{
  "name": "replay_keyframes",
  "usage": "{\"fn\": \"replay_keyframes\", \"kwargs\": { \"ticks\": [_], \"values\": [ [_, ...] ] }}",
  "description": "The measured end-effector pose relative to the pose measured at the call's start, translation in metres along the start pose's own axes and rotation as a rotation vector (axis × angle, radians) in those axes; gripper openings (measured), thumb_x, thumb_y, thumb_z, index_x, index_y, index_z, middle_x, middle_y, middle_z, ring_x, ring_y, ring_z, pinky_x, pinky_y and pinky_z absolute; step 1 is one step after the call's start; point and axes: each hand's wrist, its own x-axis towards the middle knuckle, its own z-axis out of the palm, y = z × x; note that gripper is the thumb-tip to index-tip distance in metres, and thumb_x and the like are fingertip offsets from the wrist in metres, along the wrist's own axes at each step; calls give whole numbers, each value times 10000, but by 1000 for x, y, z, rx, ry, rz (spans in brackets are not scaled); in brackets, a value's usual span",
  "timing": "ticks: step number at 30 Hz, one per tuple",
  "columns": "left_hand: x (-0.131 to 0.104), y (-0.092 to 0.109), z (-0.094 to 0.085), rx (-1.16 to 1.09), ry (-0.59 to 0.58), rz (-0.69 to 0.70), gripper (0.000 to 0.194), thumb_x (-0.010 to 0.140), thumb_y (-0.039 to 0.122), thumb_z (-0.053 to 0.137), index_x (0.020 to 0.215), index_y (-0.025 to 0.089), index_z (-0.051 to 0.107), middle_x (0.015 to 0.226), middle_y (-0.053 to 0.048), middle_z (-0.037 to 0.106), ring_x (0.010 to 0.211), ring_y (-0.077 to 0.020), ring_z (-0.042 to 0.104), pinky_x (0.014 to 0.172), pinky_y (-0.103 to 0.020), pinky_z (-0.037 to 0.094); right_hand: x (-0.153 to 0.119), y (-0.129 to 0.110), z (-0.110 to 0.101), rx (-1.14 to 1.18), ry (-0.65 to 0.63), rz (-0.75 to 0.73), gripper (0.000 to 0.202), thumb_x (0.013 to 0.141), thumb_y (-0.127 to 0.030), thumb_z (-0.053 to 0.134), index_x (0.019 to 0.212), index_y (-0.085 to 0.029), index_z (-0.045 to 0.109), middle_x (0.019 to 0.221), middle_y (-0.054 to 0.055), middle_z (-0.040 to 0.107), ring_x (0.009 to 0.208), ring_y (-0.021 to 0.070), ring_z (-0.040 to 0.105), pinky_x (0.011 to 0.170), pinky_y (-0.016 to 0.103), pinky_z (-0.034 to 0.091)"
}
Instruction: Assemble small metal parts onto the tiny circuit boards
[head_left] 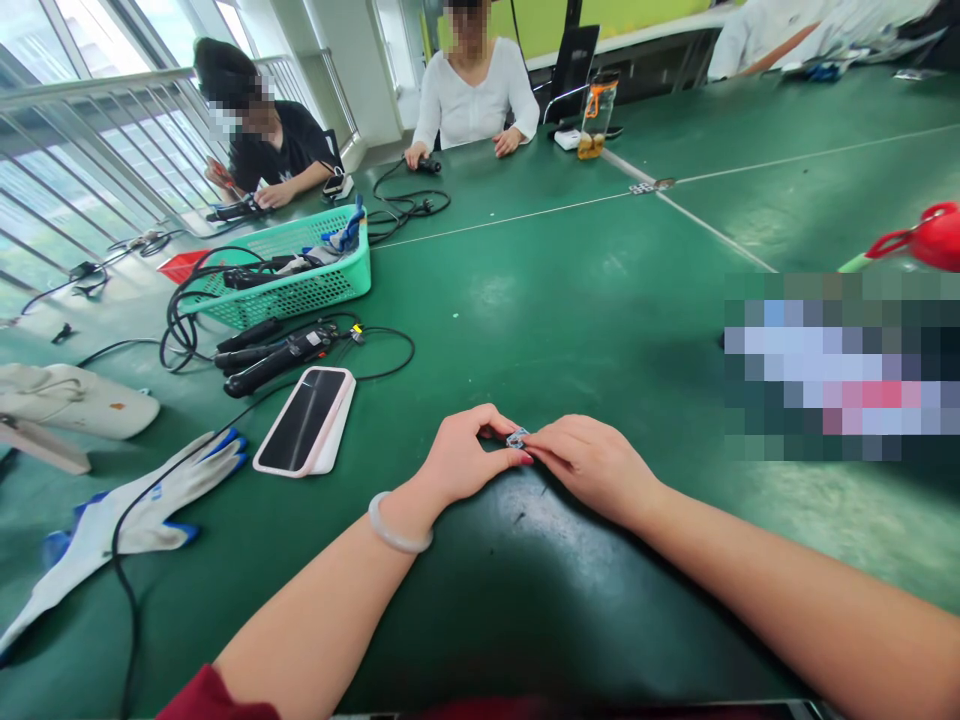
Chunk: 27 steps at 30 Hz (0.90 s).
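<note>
Near the front middle of the green table [480, 350], a small silvery patterned piece [517, 438] is held between the fingertips of both hands. My left hand [466, 455], with a pale bangle on the wrist, pinches it from the left with thumb and forefinger. From the right, my right hand [596, 462] has its fingers pressed together on the same piece. The fingertips cover part of it, and its exact shape is too small to tell. Left of my left hand lies a phone [304, 420] in a pink case, on top of a white object.
Left stand a turquoise basket [300, 295] with cables and gloves, black cabled tools [281, 357] and a white-blue glove [142, 510] crossed by a cable. Two people [476, 95] sit across the table; a bottle [598, 115] stands near them. A red object [937, 237] is at right.
</note>
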Motion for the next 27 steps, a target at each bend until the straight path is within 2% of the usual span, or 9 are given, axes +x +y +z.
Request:
{"fn": "replay_keyframes", "kwargs": {
  "ticks": [9, 19, 27],
  "values": [
    [0, -1, 1, -2, -5, 1, 238, 613, 292, 782, 755, 175, 630, 858, -43, 710, 838, -179, 633, 804, -318, 468, 2, -1, -3, 30, 5, 31, 167, 890, -216, 528, 857, -202, 690, 773, 4, 723, 709, 135, 642, 728, 281, 516],
    [1, -2, 1, -67, -10, -16, 255, 608, 301, 786, 757, 165, 629, 855, -59, 708, 830, -185, 634, 795, -326, 474, 1, 0, -4, 8, 16, -27, 158, 894, -217, 527, 855, -190, 678, 775, 10, 715, 713, 132, 630, 743, 279, 496],
    [1, -4, 0, -83, -13, -21, 256, 612, 305, 784, 760, 165, 629, 875, -59, 710, 827, -179, 629, 793, -323, 478, 1, -1, -4, -13, -2, 9, 167, 893, -208, 522, 842, -190, 680, 773, 21, 707, 713, 138, 626, 743, 286, 498]
  ]
}}
